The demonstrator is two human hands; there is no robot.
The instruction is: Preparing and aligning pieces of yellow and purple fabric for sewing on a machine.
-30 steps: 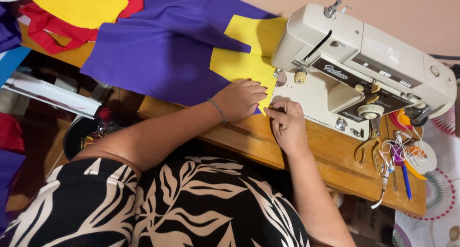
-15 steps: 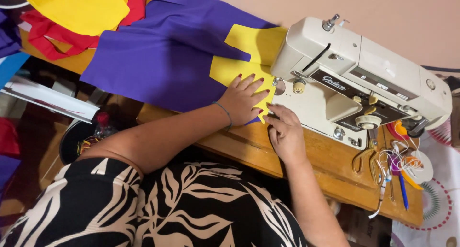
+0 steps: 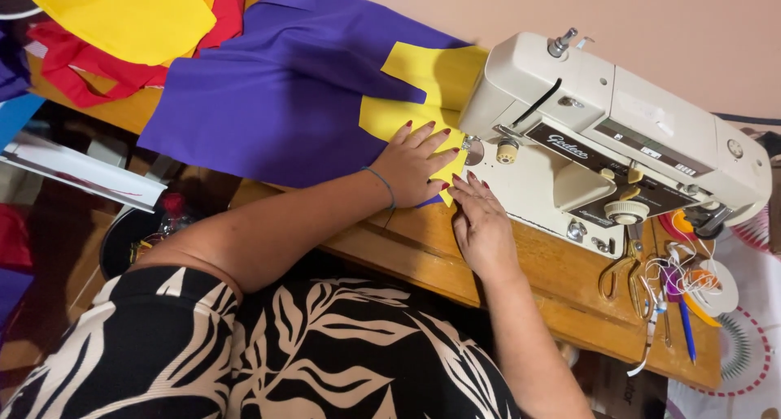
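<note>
Guiding yellow over purple at the needle

My left hand (image 3: 416, 160) lies flat, fingers spread, pressing the yellow fabric piece (image 3: 413, 102) onto the purple cloth (image 3: 285, 102) just left of the cream sewing machine (image 3: 618, 138); my right hand (image 3: 482, 224) rests near it, fingers extended, tips on the fabric edge by the machine bed. Neither grip closes on anything: both are open and pressing down. To do this well, I judge I should keep both layers flat and aligned, feed evenly with light pressure, and keep my fingertips off the needle's line (the needle itself is hidden from me). The cloth trails far and left across the wooden surface (image 3: 561, 293); gold-handled scissors (image 3: 622, 277) lie to the right.
</note>
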